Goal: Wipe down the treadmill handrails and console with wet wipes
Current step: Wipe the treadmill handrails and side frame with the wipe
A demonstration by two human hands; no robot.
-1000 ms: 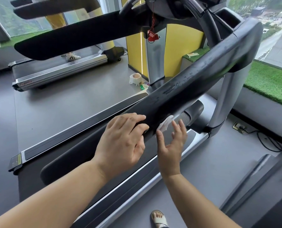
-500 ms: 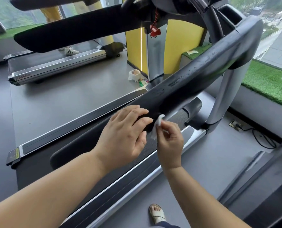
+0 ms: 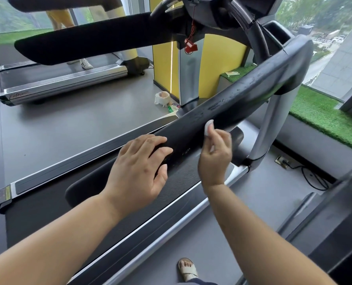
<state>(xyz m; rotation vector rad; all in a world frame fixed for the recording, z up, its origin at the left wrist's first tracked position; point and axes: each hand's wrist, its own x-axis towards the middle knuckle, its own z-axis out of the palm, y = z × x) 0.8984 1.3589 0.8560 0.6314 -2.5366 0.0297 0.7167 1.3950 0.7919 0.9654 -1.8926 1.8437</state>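
A long black right handrail (image 3: 243,99) of the treadmill slants from lower left up to the console area (image 3: 212,13) at the top. Its surface shows wet streaks. My left hand (image 3: 138,171) rests on the rail's near part with fingers relaxed over the top. My right hand (image 3: 216,153) pinches a small white wet wipe (image 3: 208,126) and holds it against the rail's near side. The black left handrail (image 3: 88,40) runs across the upper left. A red safety clip (image 3: 190,46) hangs from the console on a cord.
The treadmill belt (image 3: 171,182) lies below the rail. A white roll and a green packet (image 3: 166,100) lie on the grey floor by the yellow column. Another person walks on a second treadmill (image 3: 58,79) at left. Green turf (image 3: 325,114), a floor socket with cable (image 3: 282,160), and my sandalled foot (image 3: 187,270) are at right.
My right hand went from open fingers beside the wipe to pinching it, then slid it up the rail. My left hand stayed resting on the rail.
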